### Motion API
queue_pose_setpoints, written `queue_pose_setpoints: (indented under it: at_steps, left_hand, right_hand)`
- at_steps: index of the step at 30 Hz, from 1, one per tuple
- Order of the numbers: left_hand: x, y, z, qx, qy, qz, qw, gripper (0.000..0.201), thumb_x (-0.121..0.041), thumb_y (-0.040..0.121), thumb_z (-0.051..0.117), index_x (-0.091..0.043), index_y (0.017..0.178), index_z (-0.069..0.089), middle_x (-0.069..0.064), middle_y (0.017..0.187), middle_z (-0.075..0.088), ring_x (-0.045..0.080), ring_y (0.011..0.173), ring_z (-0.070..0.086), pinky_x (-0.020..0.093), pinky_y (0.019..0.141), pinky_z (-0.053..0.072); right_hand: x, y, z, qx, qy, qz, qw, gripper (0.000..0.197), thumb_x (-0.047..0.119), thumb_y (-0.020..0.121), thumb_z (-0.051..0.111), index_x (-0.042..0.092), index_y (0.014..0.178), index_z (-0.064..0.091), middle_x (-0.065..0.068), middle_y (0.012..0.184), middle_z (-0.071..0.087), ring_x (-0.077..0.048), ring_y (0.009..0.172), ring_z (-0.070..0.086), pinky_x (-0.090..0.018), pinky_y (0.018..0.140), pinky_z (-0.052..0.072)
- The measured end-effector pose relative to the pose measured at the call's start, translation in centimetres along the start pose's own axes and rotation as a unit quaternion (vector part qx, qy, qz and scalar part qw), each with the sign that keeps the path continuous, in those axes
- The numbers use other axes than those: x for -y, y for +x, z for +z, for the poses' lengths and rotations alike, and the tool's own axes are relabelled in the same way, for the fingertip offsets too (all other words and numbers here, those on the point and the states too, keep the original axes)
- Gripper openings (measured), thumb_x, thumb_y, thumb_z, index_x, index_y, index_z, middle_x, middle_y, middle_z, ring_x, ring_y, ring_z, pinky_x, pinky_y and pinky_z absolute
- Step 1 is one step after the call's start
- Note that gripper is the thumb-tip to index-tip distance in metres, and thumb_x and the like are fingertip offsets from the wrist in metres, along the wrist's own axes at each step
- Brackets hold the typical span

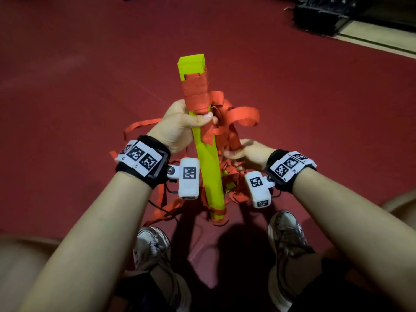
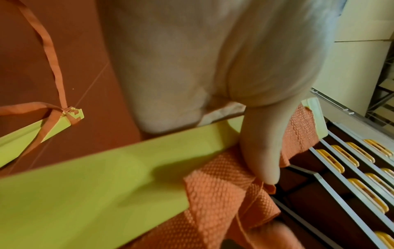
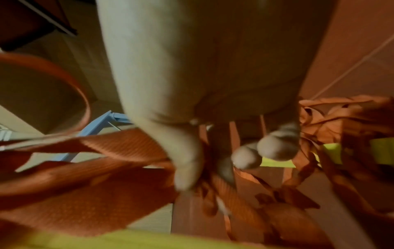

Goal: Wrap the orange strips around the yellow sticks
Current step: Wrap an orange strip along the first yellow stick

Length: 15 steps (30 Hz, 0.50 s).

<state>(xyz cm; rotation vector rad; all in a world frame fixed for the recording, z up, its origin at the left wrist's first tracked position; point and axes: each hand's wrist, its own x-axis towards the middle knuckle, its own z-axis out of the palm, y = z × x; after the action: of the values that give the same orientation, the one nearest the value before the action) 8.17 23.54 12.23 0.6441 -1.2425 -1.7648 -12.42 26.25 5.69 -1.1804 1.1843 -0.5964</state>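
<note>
Near the shoes, a stiff, light-looking yellow stick [image 1: 208, 167] stands on the red floor [image 1: 315, 109]. The right hand [image 1: 247, 152] apparently pinches a limp, tangle-prone orange strip [image 1: 234, 136]; its fingers blur. Farther up, left hand [image 1: 177, 124] fingers curl round the stick, thumb pressing the wrapped band.
</note>
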Motion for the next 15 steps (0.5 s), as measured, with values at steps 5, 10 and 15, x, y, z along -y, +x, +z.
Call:
queue_pose_setpoints:
  at_steps: [5,10,15]
  left_hand:
    - [0.9,0.1,-0.1,-0.016,0.061,-0.024,0.998,0.030,0.004,0.075,0.065,-0.005,0.103,0.071,0.009,0.084,0.068,0.017,0.073,0.066,0.030,0.075,0.056]
    - [1.2,0.3,0.1,-0.030,0.086,-0.035,0.995,0.026,0.002,0.073,0.067,-0.003,0.099,0.064,0.004,0.078,0.067,0.015,0.071,0.065,0.028,0.072,0.056]
    - [1.1,0.2,0.7,-0.016,0.075,-0.052,0.996,0.035,0.005,0.061,0.067,-0.003,0.094,0.062,0.001,0.074,0.068,0.014,0.067,0.065,0.028,0.067,0.055]
  right_hand:
    - [3.6,1.0,-2.3,-0.208,-0.044,-0.191,0.958,0.017,0.002,0.085,0.062,0.014,0.094,0.069,0.010,0.077,0.072,-0.010,0.080,0.067,-0.038,0.080,0.054]
    - [9.5,-0.1,-3.9,-0.393,-0.034,-0.305,0.867,0.011,0.019,0.066,0.059,0.023,0.076,0.062,0.006,0.071,0.066,-0.005,0.065,0.063,-0.028,0.065,0.052]
    - [11.3,-0.3,-4.2,-0.449,-0.072,-0.209,0.866,0.045,0.068,0.075,0.067,0.025,0.068,0.055,0.009,0.064,0.062,-0.016,0.064,0.060,-0.035,0.065,0.049]
